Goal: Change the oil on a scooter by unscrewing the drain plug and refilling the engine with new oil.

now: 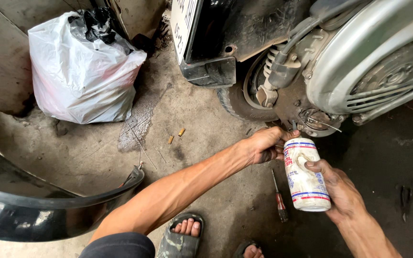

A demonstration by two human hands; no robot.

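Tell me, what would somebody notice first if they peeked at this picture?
Probably the white bottle in the middle, tipped nose-up against the underside of the grey scooter engine. The right hand grips its body while the left hand holds its neck. After that, the big white plastic bag on the floor at upper left, and a screwdriver lying on the concrete just below the hands.
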